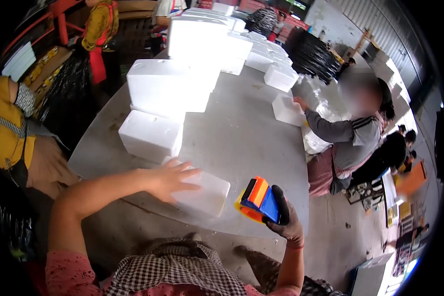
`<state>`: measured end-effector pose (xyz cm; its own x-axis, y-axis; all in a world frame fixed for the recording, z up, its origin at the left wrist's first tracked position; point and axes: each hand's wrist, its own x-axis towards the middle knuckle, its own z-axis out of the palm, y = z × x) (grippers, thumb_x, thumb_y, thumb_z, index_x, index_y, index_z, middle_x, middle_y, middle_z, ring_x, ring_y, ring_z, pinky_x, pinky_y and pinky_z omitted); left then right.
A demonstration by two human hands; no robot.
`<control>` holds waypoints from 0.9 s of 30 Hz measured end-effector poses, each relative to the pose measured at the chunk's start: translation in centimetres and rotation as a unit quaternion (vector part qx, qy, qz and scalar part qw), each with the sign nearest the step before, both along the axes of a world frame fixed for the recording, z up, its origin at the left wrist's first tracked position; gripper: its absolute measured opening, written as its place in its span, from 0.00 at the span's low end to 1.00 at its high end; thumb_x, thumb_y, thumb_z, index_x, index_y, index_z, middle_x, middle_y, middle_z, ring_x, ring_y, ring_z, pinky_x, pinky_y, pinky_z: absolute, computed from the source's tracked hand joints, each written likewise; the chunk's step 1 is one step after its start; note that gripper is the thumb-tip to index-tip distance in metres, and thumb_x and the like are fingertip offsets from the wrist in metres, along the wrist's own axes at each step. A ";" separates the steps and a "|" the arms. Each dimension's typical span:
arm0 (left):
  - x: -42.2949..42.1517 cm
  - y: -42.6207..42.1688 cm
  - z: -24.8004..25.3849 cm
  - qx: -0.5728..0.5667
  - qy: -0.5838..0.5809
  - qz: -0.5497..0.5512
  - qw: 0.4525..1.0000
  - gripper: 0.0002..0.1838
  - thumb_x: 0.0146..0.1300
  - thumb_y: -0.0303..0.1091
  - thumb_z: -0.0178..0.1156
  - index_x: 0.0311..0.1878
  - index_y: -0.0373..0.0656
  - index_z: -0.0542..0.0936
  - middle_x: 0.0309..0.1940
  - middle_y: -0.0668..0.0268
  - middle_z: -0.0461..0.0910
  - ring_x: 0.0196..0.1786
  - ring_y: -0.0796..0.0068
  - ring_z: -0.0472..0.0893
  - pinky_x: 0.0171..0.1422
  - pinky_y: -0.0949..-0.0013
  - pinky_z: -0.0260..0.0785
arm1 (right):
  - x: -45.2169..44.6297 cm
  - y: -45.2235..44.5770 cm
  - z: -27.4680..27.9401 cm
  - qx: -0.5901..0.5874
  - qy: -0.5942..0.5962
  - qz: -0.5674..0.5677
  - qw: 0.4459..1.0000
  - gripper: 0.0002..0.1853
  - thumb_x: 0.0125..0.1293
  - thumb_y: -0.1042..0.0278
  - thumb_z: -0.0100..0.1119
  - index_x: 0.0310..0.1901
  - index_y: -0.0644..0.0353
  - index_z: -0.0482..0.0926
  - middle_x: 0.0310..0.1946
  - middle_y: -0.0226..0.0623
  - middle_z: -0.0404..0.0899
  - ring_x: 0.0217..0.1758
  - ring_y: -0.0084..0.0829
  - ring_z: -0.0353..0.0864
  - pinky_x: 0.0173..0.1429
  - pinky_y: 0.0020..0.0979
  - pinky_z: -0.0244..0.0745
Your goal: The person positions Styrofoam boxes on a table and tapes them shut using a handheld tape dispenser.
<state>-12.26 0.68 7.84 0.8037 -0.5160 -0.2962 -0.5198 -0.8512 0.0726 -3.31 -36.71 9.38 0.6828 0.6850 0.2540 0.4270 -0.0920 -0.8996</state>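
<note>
A white foam box (208, 193) lies near the front edge of the grey table. My bare left hand (171, 181) rests on its left part with the fingers spread. In a dark glove, my right hand (284, 217) is wrapped round a blue and orange tape dispenser (262, 198) with a yellow roll of tape in it. The dispenser is held in the air to the right of the box, apart from it. Just behind my left hand stands another white foam box (152, 136).
Stacked white foam boxes (192, 44) run along the left and far side of the grey table (241, 128). At its right edge a co-worker (348, 138) has a hand on a foam box (287, 109). Another person in yellow (10, 128) is at the left.
</note>
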 end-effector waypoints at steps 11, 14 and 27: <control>-0.3 -9.8 0.5 -0.739 0.130 0.380 0.541 0.25 0.76 0.55 0.38 0.42 0.43 0.75 0.29 0.75 0.70 0.32 0.85 0.68 0.37 0.77 0.65 | 1.9 6.1 2.9 -0.110 -0.303 0.124 0.939 0.39 0.45 0.64 0.74 0.61 0.54 0.65 0.56 0.49 0.76 0.47 0.48 0.80 0.43 0.40 0.78; 0.5 -5.5 -4.0 -0.595 -0.003 0.403 0.695 0.21 0.74 0.49 0.45 0.34 0.40 0.73 0.24 0.69 0.70 0.32 0.76 0.67 0.39 0.66 0.64 | 2.5 5.7 2.6 -0.156 -0.306 0.160 0.926 0.39 0.45 0.60 0.75 0.60 0.52 0.65 0.49 0.47 0.78 0.42 0.46 0.81 0.39 0.41 0.78; -5.8 6.5 -24.6 -0.566 0.060 0.579 0.584 0.25 0.73 0.51 0.42 0.61 0.43 0.73 0.53 0.59 0.78 0.47 0.63 0.79 0.52 0.63 0.73 | 5.8 0.4 -15.2 -0.209 -0.311 0.133 0.917 0.36 0.44 0.54 0.72 0.55 0.55 0.67 0.46 0.49 0.75 0.40 0.53 0.79 0.37 0.45 0.77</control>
<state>-18.09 7.15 -16.73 0.8169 0.4327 -0.3814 0.4227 0.0008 0.9063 2.52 -36.27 -5.87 0.2881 0.9331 0.2150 0.9037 -0.1907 -0.3834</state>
